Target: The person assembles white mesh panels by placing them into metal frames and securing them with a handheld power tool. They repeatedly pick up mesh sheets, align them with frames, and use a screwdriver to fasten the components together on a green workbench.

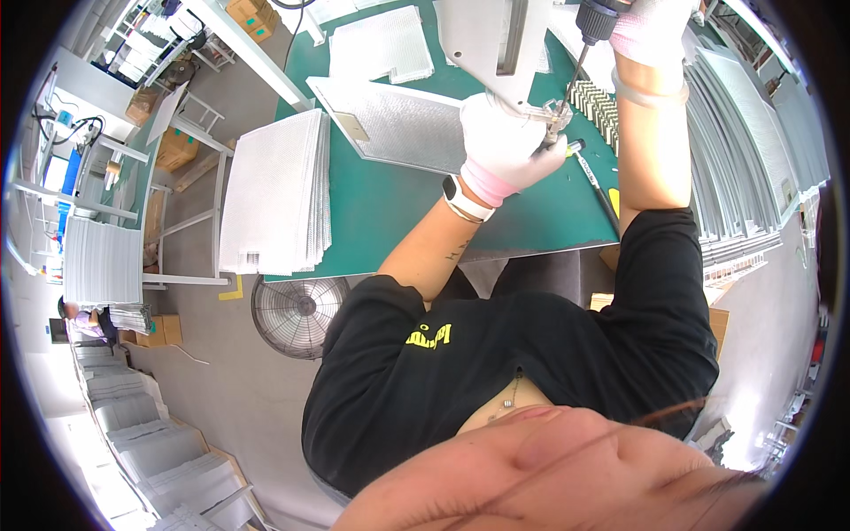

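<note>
Green tbl (381, 217): L hand (505, 142) pinches small pc (555, 122), raised R hand (651, 35) grips driver (598, 19).

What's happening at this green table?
The person's white-gloved right hand grips a black power driver, its thin bit angled down toward a small silvery metal piece in the white-gloved left hand. To that hand's left, a rectangular silvery panel rests on the green tabletop, near stacked silvery sheets.

Panel (398, 124) lies on table (367, 208) — sheet stack (273, 195) left, marker (592, 178) right.
</note>
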A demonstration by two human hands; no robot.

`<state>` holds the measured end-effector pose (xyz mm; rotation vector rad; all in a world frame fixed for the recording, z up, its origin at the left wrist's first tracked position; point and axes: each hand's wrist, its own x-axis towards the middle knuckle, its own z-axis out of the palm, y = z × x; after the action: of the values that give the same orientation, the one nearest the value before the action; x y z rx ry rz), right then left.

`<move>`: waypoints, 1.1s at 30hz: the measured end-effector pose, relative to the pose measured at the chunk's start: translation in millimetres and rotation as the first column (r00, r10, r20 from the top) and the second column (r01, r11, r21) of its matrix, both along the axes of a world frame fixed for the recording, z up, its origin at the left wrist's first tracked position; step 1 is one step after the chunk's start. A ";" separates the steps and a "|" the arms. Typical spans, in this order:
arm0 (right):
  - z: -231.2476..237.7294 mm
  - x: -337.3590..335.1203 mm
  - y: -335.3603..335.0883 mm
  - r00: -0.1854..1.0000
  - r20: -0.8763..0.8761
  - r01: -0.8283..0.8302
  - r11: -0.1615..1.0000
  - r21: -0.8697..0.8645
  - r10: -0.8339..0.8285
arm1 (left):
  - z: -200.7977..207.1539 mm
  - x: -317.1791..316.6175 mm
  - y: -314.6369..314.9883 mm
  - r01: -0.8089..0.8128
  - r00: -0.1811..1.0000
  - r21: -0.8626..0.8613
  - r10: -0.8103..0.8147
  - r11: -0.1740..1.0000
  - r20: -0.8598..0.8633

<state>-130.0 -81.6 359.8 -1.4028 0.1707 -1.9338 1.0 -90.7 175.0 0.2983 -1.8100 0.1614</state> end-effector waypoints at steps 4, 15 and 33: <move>5.4 0.7 -1.9 0.991 -0.116 -0.075 0.997 -0.030 0.071 | -3.6 -1.8 3.2 -0.068 0.997 0.033 0.067 0.997 0.030; -53.7 8.5 -31.4 0.894 0.080 -0.447 0.861 0.244 0.441 | -10.5 -4.8 -6.8 0.151 0.984 0.038 -0.154 0.988 0.087; -95.1 19.5 -36.1 0.878 0.220 -0.473 0.843 0.257 0.426 | -26.3 11.4 1.2 -0.037 0.956 0.151 -0.009 0.988 0.293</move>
<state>-110.4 -117.7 264.7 -0.9757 0.0517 -1.5342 12.4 -89.6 148.6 0.4152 -2.1202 0.0767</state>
